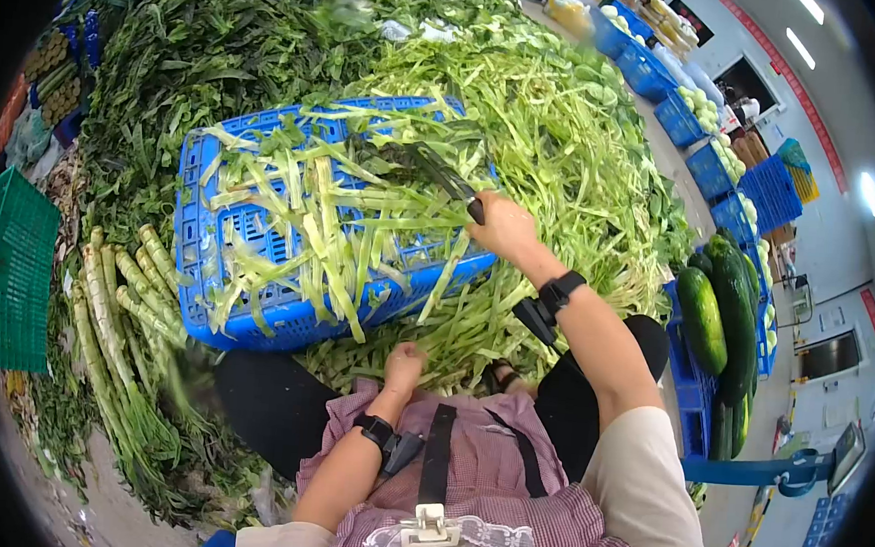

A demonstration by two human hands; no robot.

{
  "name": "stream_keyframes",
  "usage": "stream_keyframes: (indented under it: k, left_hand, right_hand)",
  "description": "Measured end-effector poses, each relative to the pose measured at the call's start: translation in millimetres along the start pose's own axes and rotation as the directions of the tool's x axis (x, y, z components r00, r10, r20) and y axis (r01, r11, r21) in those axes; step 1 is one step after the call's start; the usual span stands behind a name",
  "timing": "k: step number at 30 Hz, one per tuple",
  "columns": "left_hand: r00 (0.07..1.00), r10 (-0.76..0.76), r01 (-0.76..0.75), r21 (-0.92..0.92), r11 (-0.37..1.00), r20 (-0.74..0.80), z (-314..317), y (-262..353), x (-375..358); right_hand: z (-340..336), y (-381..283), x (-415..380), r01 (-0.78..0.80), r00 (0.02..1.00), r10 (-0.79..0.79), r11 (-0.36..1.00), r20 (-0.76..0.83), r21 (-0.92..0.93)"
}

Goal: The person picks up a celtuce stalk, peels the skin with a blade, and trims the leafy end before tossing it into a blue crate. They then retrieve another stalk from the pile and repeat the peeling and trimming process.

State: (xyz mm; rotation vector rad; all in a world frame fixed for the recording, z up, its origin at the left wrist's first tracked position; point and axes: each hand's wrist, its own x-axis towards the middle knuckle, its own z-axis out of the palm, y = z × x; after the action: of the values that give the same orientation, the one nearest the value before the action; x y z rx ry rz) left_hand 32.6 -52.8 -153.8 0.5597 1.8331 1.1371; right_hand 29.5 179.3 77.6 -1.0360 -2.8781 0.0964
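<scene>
My right hand (506, 226) grips the dark handle of a knife (445, 179), its blade pointing up and left over the heap of peels. Below the crate's near edge, close to my lap, my left hand (405, 365) has its fingers curled; whatever they might hold is hidden. In front of me an upturned blue crate (199, 249) lies strewn with pale green peel strips (330, 227). To its left, several partly peeled celtuce stems (106, 293) lie in a bundle with leafy ends toward me.
Leafy trimmings (211, 44) and a pile of peels (575, 162) surround the crate. A green basket (15, 268) stands at far left. Large green winter melons (731, 312) lie at right, beside a blue scale post (756, 472). Blue crates (679, 118) of pale vegetables line the right side.
</scene>
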Motion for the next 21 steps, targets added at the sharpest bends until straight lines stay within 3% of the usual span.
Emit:
stream_keyframes:
  k: [2, 3, 5, 6, 7, 9, 10, 11, 12, 13, 15, 16, 17, 19, 21]
  left_hand:
    - [0.923, -0.383, 0.371, -0.372, 0.851, 0.043, -3.9, -6.3, 0.3]
    - [0.919, -0.391, 0.379, -0.367, 0.850, 0.042, -6.4, -11.2, 1.8]
    - [0.887, -0.420, 0.346, -0.324, 0.881, -0.194, -14.4, -21.3, 6.3]
    - [0.879, -0.397, 0.251, -0.450, 0.857, -0.264, -16.0, -26.3, 7.2]
    - [0.878, -0.399, 0.253, -0.451, 0.856, -0.264, -18.3, -30.1, 10.8]
    - [0.789, -0.478, 0.319, -0.407, 0.856, -0.387, -27.2, -18.6, 13.8]
    - [0.813, -0.536, 0.389, -0.474, 0.790, -0.226, -39.7, 7.3, 4.6]
    - [0.806, -0.546, 0.396, -0.479, 0.783, -0.228, -34.8, 1.4, 9.5]
    - [0.868, -0.392, 0.352, -0.180, 0.919, -0.306, -27.8, -11.9, 18.0]
    - [0.922, -0.217, 0.275, 0.148, 0.950, -0.322, -22.7, -20.5, 22.2]
    - [0.940, -0.162, 0.240, 0.241, 0.940, -0.302, -19.9, -22.6, 17.7]
    - [0.952, -0.113, 0.220, 0.381, 0.898, -0.284, -21.4, -27.6, 17.4]
    - [0.965, -0.064, 0.190, 0.515, 0.836, -0.253, -23.6, -33.4, 17.3]
    - [0.975, -0.059, 0.160, 0.500, 0.851, -0.212, -27.3, -41.4, 13.6]
    - [0.954, -0.209, 0.293, 0.519, 0.803, -0.215, -28.3, -33.7, 8.7]
  right_hand:
    - [10.6, -3.3, 3.0, -0.021, 0.992, 0.028, 0.998, 0.125, -0.057]
    - [14.3, -4.1, 1.4, -0.022, 0.991, 0.029, 0.998, 0.132, -0.050]
    - [19.8, -4.0, -7.2, 0.025, 0.991, -0.035, 0.997, -0.127, -0.076]
    - [18.1, -2.8, -9.3, 0.034, 0.977, -0.044, 0.998, -0.208, -0.051]
    - [18.1, -0.3, -13.5, 0.035, 0.978, -0.045, 0.998, -0.205, -0.050]
    - [24.1, 6.6, -33.0, 0.072, 0.823, 0.133, 0.940, -0.552, 0.334]
    - [34.0, 10.9, -49.6, 0.021, 0.762, 0.317, 0.859, -0.565, 0.511]
    - [50.7, 17.7, -70.7, -0.012, 0.684, 0.498, 0.738, -0.533, 0.674]
    - [76.6, 31.5, -91.7, -0.089, 0.627, 0.615, 0.666, -0.478, 0.740]
    - [109.5, 48.4, -113.8, -0.162, 0.552, 0.725, 0.578, -0.412, 0.800]
    - [176.0, 78.0, -164.7, -0.381, 0.464, 0.876, 0.328, -0.128, 0.865]
    - [190.2, 83.0, -178.0, -0.431, 0.309, 0.927, -0.062, 0.211, 0.900]
    - [204.3, 87.9, -191.5, -0.407, 0.143, 0.832, -0.444, 0.536, 0.798]
    - [276.4, 117.5, -235.4, -0.654, -0.004, 0.583, -0.616, 0.812, 0.439]
    - [400.8, 143.2, -278.7, -0.438, -0.146, 0.508, -0.803, 0.849, 0.405]
